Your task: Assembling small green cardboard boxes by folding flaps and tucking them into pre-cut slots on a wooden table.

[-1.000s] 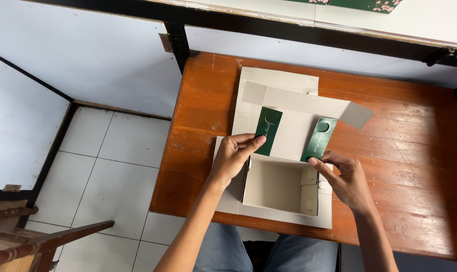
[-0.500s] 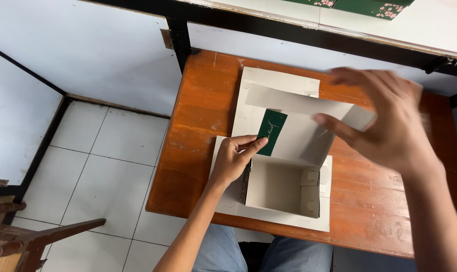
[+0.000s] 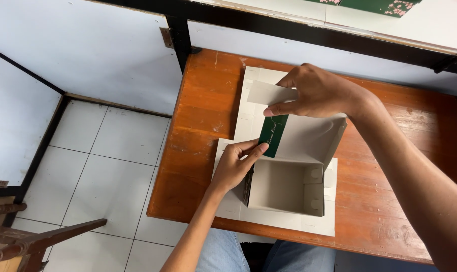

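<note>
A partly folded white cardboard box (image 3: 289,189) stands open on a flat white cardboard sheet (image 3: 284,221) on the wooden table (image 3: 198,121). My left hand (image 3: 236,163) presses the box's left wall, thumb touching a dark green flap (image 3: 273,135). My right hand (image 3: 319,93) reaches over the box from the right and pinches the white flap (image 3: 269,93) at the far left of the raised lid. The lid (image 3: 309,138) stands tilted behind the box's cavity.
More flat white cardboard (image 3: 248,108) lies under the box toward the table's far edge. A white wall with a black frame (image 3: 180,35) runs behind the table. A wooden chair (image 3: 32,242) stands on the tiled floor at the lower left.
My right hand has left the box's right side, swung up and across, and now grips the lid's left flap. The right green flap is hidden now. My left hand stayed put.
</note>
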